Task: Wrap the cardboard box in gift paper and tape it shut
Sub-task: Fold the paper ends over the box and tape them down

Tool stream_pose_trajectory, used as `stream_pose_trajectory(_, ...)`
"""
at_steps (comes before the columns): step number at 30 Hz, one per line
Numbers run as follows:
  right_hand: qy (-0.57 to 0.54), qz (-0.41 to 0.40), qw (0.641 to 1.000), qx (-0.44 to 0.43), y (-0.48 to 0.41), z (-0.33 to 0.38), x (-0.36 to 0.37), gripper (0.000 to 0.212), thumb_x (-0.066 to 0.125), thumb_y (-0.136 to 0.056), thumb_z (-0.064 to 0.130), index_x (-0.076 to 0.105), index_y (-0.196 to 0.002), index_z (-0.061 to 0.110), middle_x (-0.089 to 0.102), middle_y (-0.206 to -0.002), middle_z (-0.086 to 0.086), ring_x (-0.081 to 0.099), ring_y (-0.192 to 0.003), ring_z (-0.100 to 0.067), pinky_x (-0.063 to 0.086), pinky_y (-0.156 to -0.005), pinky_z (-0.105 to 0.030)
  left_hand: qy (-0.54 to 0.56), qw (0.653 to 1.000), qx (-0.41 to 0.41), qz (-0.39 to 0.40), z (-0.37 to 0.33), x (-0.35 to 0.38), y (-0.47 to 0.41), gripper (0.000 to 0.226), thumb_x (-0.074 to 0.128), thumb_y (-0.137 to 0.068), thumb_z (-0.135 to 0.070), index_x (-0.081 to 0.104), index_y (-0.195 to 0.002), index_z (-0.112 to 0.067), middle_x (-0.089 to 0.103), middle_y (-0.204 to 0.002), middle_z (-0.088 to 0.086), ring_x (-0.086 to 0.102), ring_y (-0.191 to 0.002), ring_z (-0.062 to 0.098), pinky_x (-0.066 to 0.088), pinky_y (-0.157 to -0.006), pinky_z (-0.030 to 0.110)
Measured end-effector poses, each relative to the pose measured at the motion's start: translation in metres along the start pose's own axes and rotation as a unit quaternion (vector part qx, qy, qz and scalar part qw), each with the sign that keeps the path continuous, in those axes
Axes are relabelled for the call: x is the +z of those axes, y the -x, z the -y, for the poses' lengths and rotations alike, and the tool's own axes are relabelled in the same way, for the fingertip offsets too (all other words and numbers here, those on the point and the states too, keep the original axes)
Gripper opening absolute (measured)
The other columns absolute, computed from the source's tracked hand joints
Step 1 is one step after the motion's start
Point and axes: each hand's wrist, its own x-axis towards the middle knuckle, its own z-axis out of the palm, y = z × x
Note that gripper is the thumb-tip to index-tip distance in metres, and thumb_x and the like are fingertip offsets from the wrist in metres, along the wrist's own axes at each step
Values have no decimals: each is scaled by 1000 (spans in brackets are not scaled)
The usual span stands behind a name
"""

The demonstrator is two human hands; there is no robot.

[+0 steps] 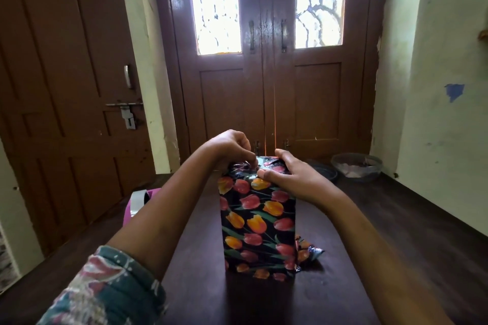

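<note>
The box (257, 221) stands upright on the dark wooden table (383, 258), covered in black gift paper with red and orange tulips. My left hand (229, 149) is above its top left corner, with curled fingers pinching the crumpled paper flap there. My right hand (286, 173) lies flat across the top right of the box, fingers straight, pressing the folded paper down. A loose paper end (307, 252) sticks out at the box's lower right.
A roll of tape (138, 203) lies on a pink object at the table's left edge, partly behind my left forearm. A glass bowl (356, 166) and a dark dish (323, 170) sit at the far right. Closed wooden doors stand behind the table.
</note>
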Motion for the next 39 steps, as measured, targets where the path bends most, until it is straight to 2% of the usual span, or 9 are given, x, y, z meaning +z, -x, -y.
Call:
stream_pose_trajectory(6, -3, 3, 1000, -22, 3, -1, -3, 69, 54, -88, 48, 24, -145, 26, 34, -148, -3, 39, -129, -19, 35, -98, -28, 27, 997, -62, 37, 12, -6, 1, 45, 76, -75, -27, 53, -113, -20, 52, -113, 1, 53, -103, 19, 47, -68, 25)
stream_pose_trajectory(11, -97, -73, 991, -63, 9, 8, -2, 57, 47, -92, 46, 31, -142, 23, 42, -144, -2, 43, -127, -17, 38, -98, -29, 29, 994, -81, 61, 13, -9, 7, 50, 71, -80, -34, 59, -124, -15, 60, -117, 3, 58, -94, 16, 48, -63, 22)
stream_pose_trajectory(14, 48, -89, 990, -99, 9, 12, 0, 56, 47, -90, 52, 41, -138, 25, 44, -143, -1, 43, -129, -18, 39, -104, -41, 19, 995, -81, 54, 12, -9, 6, 45, 70, -81, -32, 62, -121, -15, 61, -120, 5, 59, -108, 22, 48, -67, 22)
stream_pose_trajectory(21, 214, -88, 968, -93, 14, 15, 15, 53, 31, -94, 57, 42, -138, 31, 41, -145, 9, 38, -131, -14, 36, -91, -30, 51, 996, -71, 30, 17, -2, 8, 41, 69, -82, -29, 62, -120, -14, 59, -125, 6, 56, -115, 22, 48, -93, 33)
stream_pose_trajectory(25, 274, -77, 955, -86, 14, 21, 11, 51, 28, -94, 57, 43, -137, 33, 43, -144, 7, 43, -128, -16, 38, -85, -31, 86, 994, -62, 9, 21, 0, 16, 38, 65, -87, -27, 60, -121, -12, 61, -113, 7, 60, -99, 19, 50, -82, 29)
stream_pose_trajectory(29, 305, -69, 948, -65, 14, 29, 9, 50, 29, -95, 52, 48, -133, 27, 48, -140, 2, 47, -124, -20, 38, -82, -32, 222, 968, -74, -89, 39, -3, 30, 29, 57, -93, -14, 59, -120, -7, 60, -82, 4, 55, -68, 10, 47, -54, 17)
stream_pose_trajectory(33, 317, -75, 943, -63, 16, 33, 12, 51, 28, -95, 51, 52, -129, 22, 54, -134, -3, 51, -117, -22, 37, -79, -32, 133, 977, -108, -131, 65, -21, 52, 22, 57, -91, -12, 63, -110, -2, 60, -83, 6, 54, -72, 13, 43, -60, 20)
stream_pose_trajectory(37, 299, -86, 948, -65, 19, 31, 16, 50, 28, -95, 51, 53, -128, 21, 55, -132, -4, 52, -115, -23, 36, -77, -31, 37, 969, -192, -153, 94, -50, 80, 21, 62, -87, -14, 64, -99, 3, 64, -74, 10, 53, -59, 16, 38, -51, 24)
stream_pose_trajectory(39, 293, -100, 948, -71, 22, 31, 16, 49, 29, -95, 50, 55, -126, 21, 57, -128, -5, 54, -112, -24, 35, -75, -30, -3, 961, -224, -161, 103, -57, 97, 16, 63, -87, -16, 66, -93, -2, 67, -82, 11, 58, -70, 19, 41, -55, 25)
